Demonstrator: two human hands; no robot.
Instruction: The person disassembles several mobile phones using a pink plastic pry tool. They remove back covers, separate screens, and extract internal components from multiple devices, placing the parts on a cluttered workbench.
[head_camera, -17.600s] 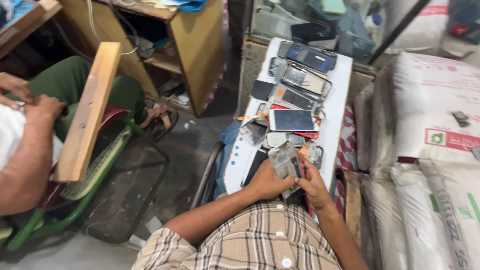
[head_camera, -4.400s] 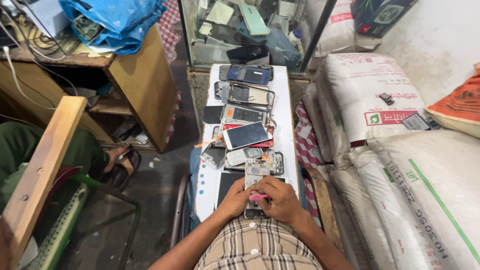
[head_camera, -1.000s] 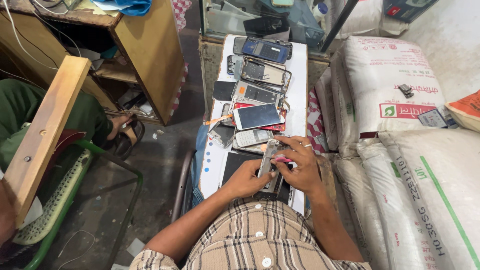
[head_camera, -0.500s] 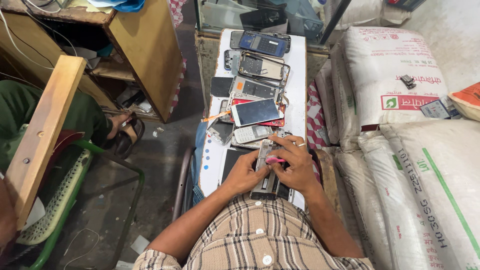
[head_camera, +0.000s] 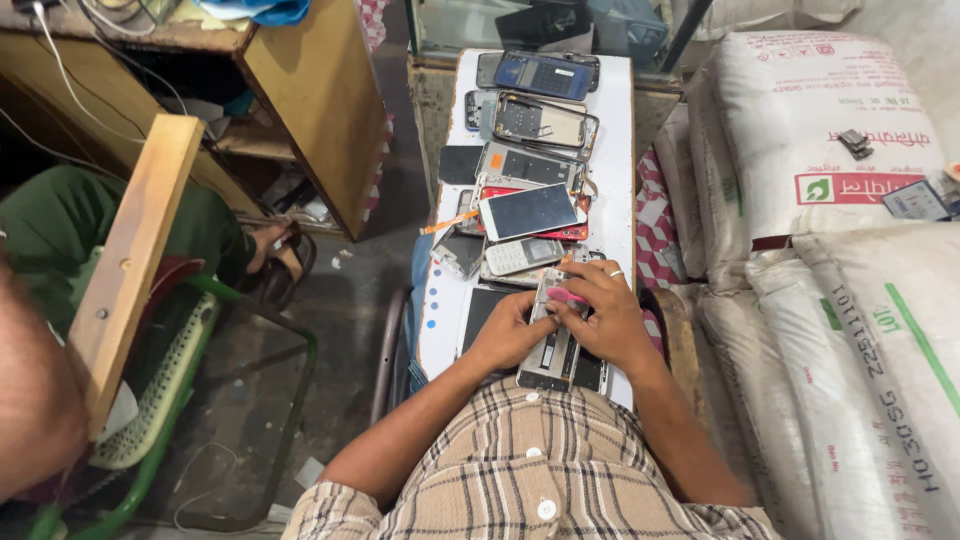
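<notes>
My left hand (head_camera: 507, 335) steadies the opened phone (head_camera: 556, 345) at lower centre on the white board (head_camera: 620, 150), my right hand (head_camera: 600, 315) pinching a pink tool (head_camera: 566, 295); I should pry gently, keeping it flat.

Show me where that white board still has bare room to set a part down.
Bare strip along the white board's right edge, beside the stacked phones. Another along its left edge, between the black slab and the rim. The middle is crowded with phones, and the near end is taken by the left hand, right hand and the opened phone.
</notes>
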